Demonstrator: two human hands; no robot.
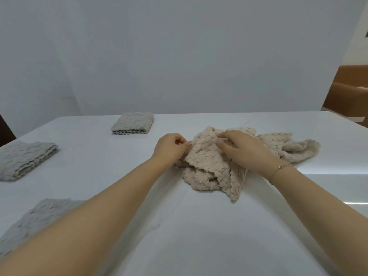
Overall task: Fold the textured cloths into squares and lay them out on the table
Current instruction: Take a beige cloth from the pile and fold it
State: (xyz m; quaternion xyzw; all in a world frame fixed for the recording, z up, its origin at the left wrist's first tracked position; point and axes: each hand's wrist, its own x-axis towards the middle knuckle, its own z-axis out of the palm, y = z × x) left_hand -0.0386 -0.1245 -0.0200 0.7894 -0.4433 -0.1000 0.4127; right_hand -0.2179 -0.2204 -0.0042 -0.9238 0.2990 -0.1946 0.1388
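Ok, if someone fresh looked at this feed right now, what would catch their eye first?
The crumpled beige cloth pile at the table's centre, with the left hand pinching its left edge and the right hand resting on top. Then three folded grey cloths down the left side: far, middle, near.

Beige bumpy cloth [211, 162]; 3 grey folded cloths [133, 123]; white table [199, 226].

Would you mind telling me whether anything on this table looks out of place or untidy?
Only the beige cloths: a crumpled heap mid-table under both hands, while three grey cloths lie neatly folded on the left.
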